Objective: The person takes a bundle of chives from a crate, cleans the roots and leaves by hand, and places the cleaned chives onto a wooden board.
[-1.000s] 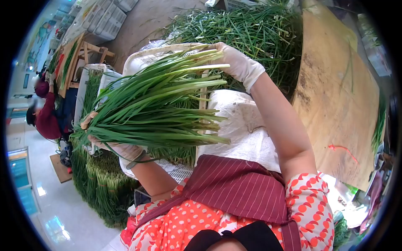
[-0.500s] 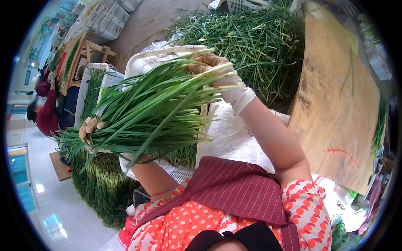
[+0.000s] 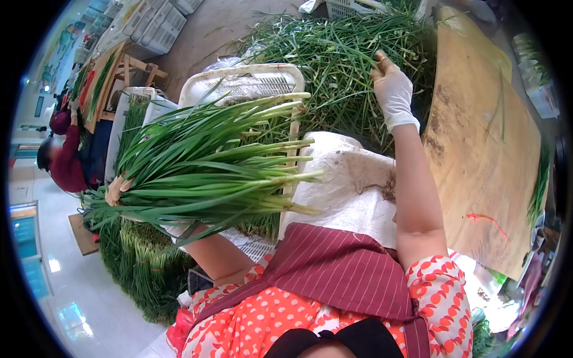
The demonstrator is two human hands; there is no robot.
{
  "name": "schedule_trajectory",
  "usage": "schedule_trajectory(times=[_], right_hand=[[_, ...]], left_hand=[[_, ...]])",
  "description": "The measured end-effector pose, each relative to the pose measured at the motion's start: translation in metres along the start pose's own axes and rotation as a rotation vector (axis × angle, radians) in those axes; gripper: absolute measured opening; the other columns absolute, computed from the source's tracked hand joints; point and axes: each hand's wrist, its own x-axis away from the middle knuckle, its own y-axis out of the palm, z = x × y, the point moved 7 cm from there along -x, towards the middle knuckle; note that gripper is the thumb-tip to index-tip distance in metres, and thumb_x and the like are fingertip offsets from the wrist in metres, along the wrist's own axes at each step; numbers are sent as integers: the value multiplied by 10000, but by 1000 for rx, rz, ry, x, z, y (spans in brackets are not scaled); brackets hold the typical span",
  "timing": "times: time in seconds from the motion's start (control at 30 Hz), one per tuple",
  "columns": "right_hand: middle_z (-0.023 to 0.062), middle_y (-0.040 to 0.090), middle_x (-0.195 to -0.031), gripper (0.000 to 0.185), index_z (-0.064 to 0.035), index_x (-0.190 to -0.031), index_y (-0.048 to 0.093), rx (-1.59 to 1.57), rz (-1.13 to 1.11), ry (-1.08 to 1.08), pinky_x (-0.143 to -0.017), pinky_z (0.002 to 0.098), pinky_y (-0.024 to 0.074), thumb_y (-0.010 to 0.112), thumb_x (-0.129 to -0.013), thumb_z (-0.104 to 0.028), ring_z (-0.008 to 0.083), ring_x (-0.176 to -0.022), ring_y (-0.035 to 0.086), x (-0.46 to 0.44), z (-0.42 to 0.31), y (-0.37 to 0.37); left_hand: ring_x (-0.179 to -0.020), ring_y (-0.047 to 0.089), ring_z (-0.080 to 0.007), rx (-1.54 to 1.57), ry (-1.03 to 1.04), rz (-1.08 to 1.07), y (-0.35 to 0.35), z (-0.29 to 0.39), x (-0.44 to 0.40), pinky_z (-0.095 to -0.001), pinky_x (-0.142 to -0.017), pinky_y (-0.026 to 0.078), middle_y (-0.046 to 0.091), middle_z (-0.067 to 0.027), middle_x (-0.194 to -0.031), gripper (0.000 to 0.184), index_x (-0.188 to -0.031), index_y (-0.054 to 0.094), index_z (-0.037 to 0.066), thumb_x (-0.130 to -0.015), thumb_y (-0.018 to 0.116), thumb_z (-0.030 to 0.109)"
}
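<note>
My left hand (image 3: 117, 190), in a glove with worn fingertips, is closed around a loose bunch of garlic chives (image 3: 203, 161). The leaves fan out sideways, pale stem ends pointing right, above a white plastic crate (image 3: 292, 77). Most of that hand is hidden under the leaves. My right hand (image 3: 391, 86), in a whitish glove with stained fingertips, is over a large heap of loose chives (image 3: 352, 107). Its fingers are pinched together, and thin green strands run to the fingertips.
Tied bundles of chives (image 3: 143, 250) stand below on the left. A wooden board (image 3: 477, 155) with a red tie (image 3: 488, 221) lies at the right. White sacking (image 3: 340, 173) covers my lap. Stacked crates (image 3: 158, 30) and a co-worker (image 3: 65, 161) are at the far left.
My right hand has left the stem ends of the bunch and moved right and away, over the heap. The bunch in my left hand has spread more loosely.
</note>
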Motion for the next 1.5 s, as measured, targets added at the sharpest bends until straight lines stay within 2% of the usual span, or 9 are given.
schedule_trajectory(times=[0.1,0.23,0.37,0.47,0.7,0.73,0.97,1.23,1.5], right_hand=[[100,614,-1038,293,-63,-1127,562,-7,-97,-507,-785,227,466,555,-838,-109,132,-901,588,28,-68,-13],[61,632,-994,323,-65,-1067,602,-916,-1075,-61,-756,285,488,637,-784,-216,171,-863,602,82,-131,19],[64,657,-904,359,-46,-1012,622,-1014,-987,49,-686,278,498,680,-737,-269,164,-769,624,88,-141,46],[102,657,-816,268,-8,-973,610,-139,-619,-524,-631,242,493,632,-788,-201,167,-680,636,79,-157,19],[67,655,-809,191,-46,-977,617,-637,-756,-247,-720,266,501,532,-829,-132,162,-700,614,61,-101,2],[61,653,-806,170,4,-946,583,-817,-698,-235,-559,213,462,540,-853,-131,80,-557,527,51,-95,-8],[49,573,-1133,380,-192,-1119,579,-589,-912,-157,-968,338,376,645,-763,-308,199,-1068,510,75,-106,59],[80,641,-968,252,-101,-1019,632,-776,-834,-68,-776,259,472,601,-771,-80,180,-817,600,80,-111,87],[22,652,-788,175,-98,-920,673,-673,-45,345,-787,233,420,562,-848,-212,90,-726,558,8,14,16]], left_hand=[[-909,515,-80,-8,-14,25,-2,-5,2,-297,-881,383,564,51,-908,194,-979,528,138,-788,514,167],[-909,516,-82,-32,-33,55,-7,-12,10,-297,-880,384,563,44,-908,195,-977,527,132,-787,514,169],[-910,516,-85,-55,-47,70,-8,-17,15,-297,-879,386,562,38,-908,196,-975,526,126,-785,514,170],[-910,516,-87,-49,-46,65,-2,-12,10,-297,-879,388,562,33,-908,197,-974,526,122,-784,514,172],[-910,516,-91,-26,-38,39,10,4,-12,-297,-877,391,561,22,-908,200,-970,524,111,-781,514,174],[-910,516,-92,-31,-45,46,10,4,-12,-297,-877,391,560,20,-908,200,-970,524,110,-780,514,175],[-911,517,-96,-41,-72,46,9,-1,-23,-297,-876,394,559,9,-907,204,-966,522,99,-777,514,177],[-911,517,-102,-50,-100,45,13,-5,-27,-297,-875,398,558,-3,-907,210,-962,520,87,-774,514,180],[-912,517,-107,-42,-100,60,8,-5,-29,-297,-873,401,556,-16,-907,216,-958,519,75,-771,514,183]])
